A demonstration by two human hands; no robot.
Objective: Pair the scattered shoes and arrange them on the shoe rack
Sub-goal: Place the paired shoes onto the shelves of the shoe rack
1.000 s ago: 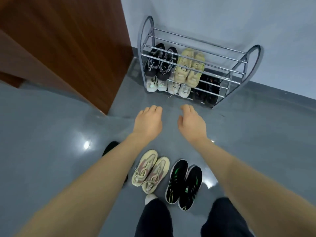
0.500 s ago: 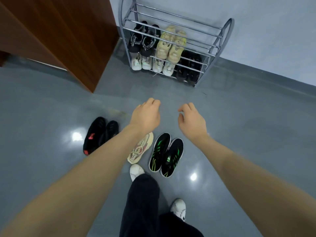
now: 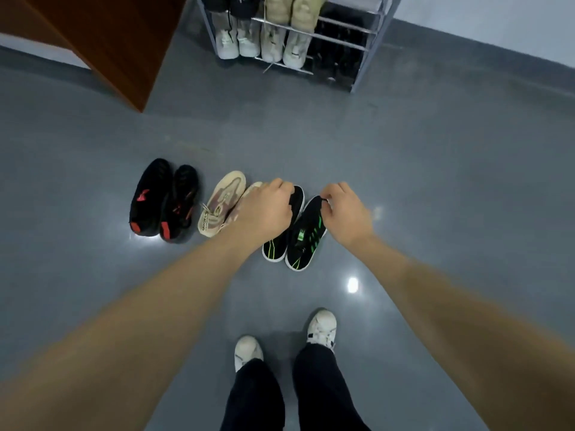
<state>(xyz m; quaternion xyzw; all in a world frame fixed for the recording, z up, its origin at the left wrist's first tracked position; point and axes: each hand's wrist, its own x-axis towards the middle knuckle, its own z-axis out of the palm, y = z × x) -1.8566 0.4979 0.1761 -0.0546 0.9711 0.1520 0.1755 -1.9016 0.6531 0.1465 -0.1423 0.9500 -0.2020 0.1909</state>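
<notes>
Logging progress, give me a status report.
Both hands, left and right, gripping black green-striped sneakers. Still on grey floor. Path to metal shoe rack open.

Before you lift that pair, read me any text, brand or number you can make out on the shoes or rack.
Beige sneaker, heel strip: printed letters, too blurred to read.
Black-and-green sneaker under the right hand, green tongue tag: too small to read.
Black-and-red shoes: red marks only, no letters legible.
Shoe rack and its shoes: no readable text.
</notes>
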